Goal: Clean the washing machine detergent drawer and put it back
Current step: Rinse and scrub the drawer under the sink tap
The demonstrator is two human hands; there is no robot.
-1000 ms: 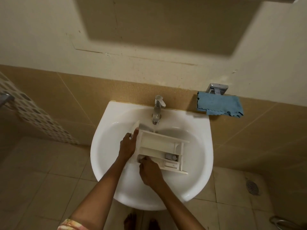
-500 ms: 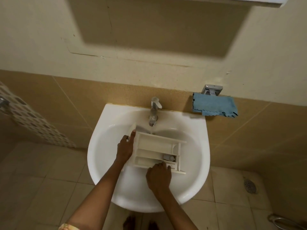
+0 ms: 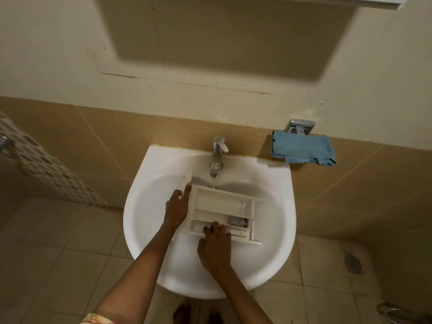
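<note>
Light: dim, warm yellow, falling from above; its source is out of view.
Shadows: one large soft-edged block on the wall (image 3: 222, 43) below the cabinet (image 3: 327, 1); a darker patch on the floor (image 3: 70, 265) beneath the sink's near edge, where my feet (image 3: 182, 311) barely show.
Brightest surface: the sink (image 3: 149, 230), with a soft sheen along its left rim and no hard glare; small glints on the tap (image 3: 218, 148).
Detail lost: my right fingers (image 3: 216, 226), in the shaded near compartment of the detergent drawer (image 3: 222, 202).
Distortion: wide-angle; tile lines bow toward the side edges.
Sharpness: fair at the sink's centre, soft and grainy in the corners.
</note>
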